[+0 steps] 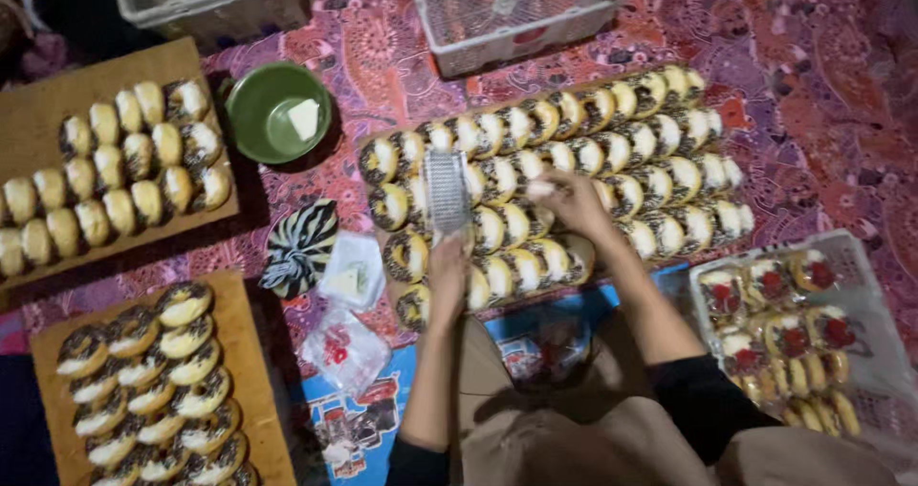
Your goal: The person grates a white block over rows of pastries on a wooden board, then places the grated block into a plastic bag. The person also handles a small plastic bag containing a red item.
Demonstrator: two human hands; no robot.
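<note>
Head view: left hand [448,266] clamps the stiff, light metal grater [447,191] at six o'clock; right hand [572,202] pinches a small pale cheese block [541,188], soft, crumbly.

Both forearms reach forward from the bottom of the view, bare from the dark sleeves that are pushed up near the elbows. The left hand [448,268] is extended straight ahead, the fingers closed in a grip, back of the hand up. The right hand [571,202] is further forward and turned a little inward — its fingers are curled together, pinching, with the wrist slightly bent.
</note>
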